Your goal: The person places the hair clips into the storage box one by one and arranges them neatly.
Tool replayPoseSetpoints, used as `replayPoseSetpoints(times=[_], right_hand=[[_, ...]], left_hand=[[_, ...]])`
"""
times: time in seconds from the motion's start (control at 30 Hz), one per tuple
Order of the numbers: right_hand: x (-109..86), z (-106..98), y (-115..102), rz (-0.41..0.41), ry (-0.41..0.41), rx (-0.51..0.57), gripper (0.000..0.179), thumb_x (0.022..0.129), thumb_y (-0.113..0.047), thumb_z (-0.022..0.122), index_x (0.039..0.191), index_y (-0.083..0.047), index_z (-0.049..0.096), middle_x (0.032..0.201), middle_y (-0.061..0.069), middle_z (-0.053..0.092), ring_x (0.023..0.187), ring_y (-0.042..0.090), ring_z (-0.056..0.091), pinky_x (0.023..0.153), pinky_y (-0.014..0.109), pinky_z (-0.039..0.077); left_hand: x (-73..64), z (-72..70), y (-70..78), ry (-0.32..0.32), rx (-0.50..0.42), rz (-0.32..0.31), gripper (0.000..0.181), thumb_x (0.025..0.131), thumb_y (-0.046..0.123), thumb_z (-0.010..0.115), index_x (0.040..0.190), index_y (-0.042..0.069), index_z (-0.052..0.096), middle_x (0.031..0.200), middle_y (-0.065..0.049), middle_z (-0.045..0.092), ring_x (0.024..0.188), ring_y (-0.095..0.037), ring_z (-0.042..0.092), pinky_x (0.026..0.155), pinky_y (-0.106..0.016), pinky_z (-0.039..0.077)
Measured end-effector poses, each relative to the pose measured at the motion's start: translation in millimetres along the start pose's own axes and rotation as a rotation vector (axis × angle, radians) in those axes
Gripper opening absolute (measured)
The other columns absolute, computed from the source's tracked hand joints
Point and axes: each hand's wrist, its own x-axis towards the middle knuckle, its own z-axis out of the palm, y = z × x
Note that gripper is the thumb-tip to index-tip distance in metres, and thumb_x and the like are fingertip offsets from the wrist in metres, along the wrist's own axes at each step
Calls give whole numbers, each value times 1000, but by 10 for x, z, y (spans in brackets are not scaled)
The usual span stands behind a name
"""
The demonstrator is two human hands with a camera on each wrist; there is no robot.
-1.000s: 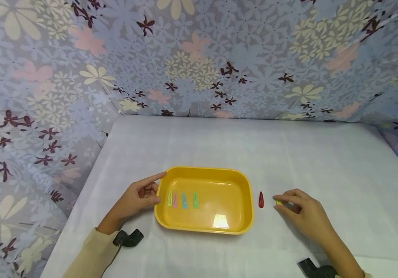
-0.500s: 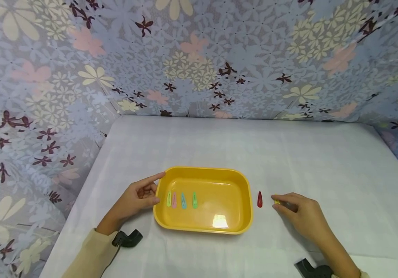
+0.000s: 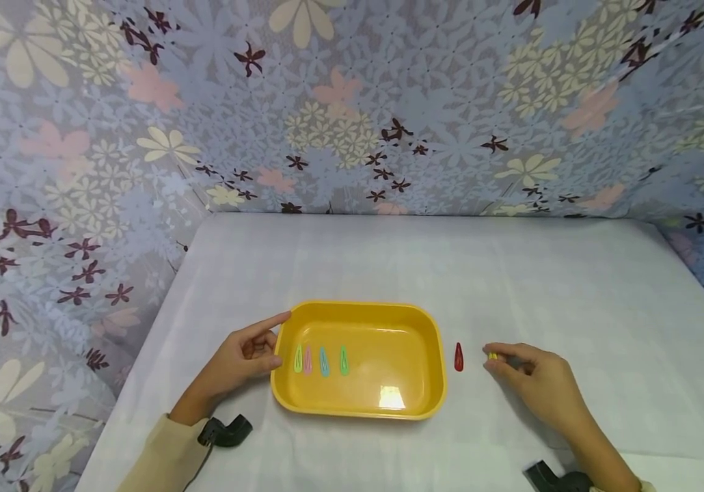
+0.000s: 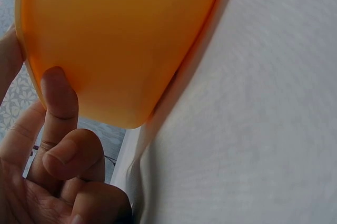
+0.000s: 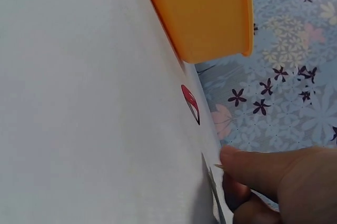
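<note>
A yellow tray lies on the white cloth. Inside it, in a row toward the left, are a yellow-green snap hair clip, a pink one, a blue one and a green one. My left hand holds the tray's left end, thumb and index finger on the rim and the other fingers curled. A red snap hair clip lies just right of the tray. Farther right, my right hand pinches a yellow hair clip between thumb and index finger, mostly hidden by them.
White cloth covers the table. A floral sheet hangs behind it and along the left. A black wrist camera sits by the left sleeve, another by the right wrist.
My right fingers have shifted slightly away from the red hair clip, and less of the yellow hair clip shows between them. The left hand and tray stay together; the head view has tilted slightly.
</note>
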Motion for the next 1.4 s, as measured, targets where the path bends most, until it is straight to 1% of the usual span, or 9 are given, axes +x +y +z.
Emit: replayPoseSetpoints(times=[0.17,0.43,0.67,0.77,0.93,1.03,1.17,1.27,1.4], right_hand=[[5,-2,21,33,31,33,26,92,-35,79,114,-21,79,91,-5,71,51,11,45,47,27,36],[-16,-3,-57,119,50,127,32,92,-33,78,118,-14,78,98,5,71,42,7,43,42,28,34],[-50,3,-137,183,36,168,35,92,-38,78,120,-17,77,95,-7,70,38,6,36,38,28,32],[-57,-27,-193,189,39,185,36,91,-38,79,120,-17,77,90,-8,70,39,6,33,36,29,29],[-63,-112,-334,171,41,260,37,91,-36,79,122,-15,76,90,-7,68,41,5,27,36,31,24],[-67,-130,-438,153,18,308,38,91,-35,80,123,-15,76,93,-8,66,42,9,28,36,31,24],[-55,-108,-590,88,13,338,33,91,-30,80,120,-15,77,95,-7,66,41,12,30,36,31,25],[-32,-98,-689,32,41,336,28,91,-25,81,118,-18,78,95,-7,66,40,10,31,36,31,26],[2,-104,-795,-8,51,339,27,90,-21,81,117,-21,78,95,-6,67,40,11,32,36,31,27]], left_hand=[[0,-7,4,10,6,-12,70,92,-2,73,155,9,45,100,-18,67,76,-17,60,67,-22,52],[-14,-22,22,-10,7,36,67,94,-2,70,155,3,42,99,-20,66,75,-17,60,67,-24,52],[-18,-22,17,-8,24,34,67,94,-1,71,155,5,43,98,-18,67,74,-17,59,65,-24,51],[-7,-20,8,-8,25,37,67,94,-1,71,155,5,43,98,-18,67,74,-17,58,65,-24,50],[11,-12,2,-6,21,36,67,94,-1,71,155,5,44,99,-18,66,73,-17,58,65,-24,50],[16,-5,11,-1,15,32,67,94,-1,71,155,4,44,98,-19,66,73,-17,58,64,-24,50],[13,0,16,5,14,28,67,93,-2,72,154,4,44,98,-20,66,73,-16,58,64,-24,50],[11,-6,1,7,20,26,67,93,-2,72,154,5,44,99,-19,66,74,-16,59,65,-24,51],[9,-19,-14,4,14,25,68,93,-2,71,155,5,44,100,-20,66,75,-18,60,65,-24,51]])
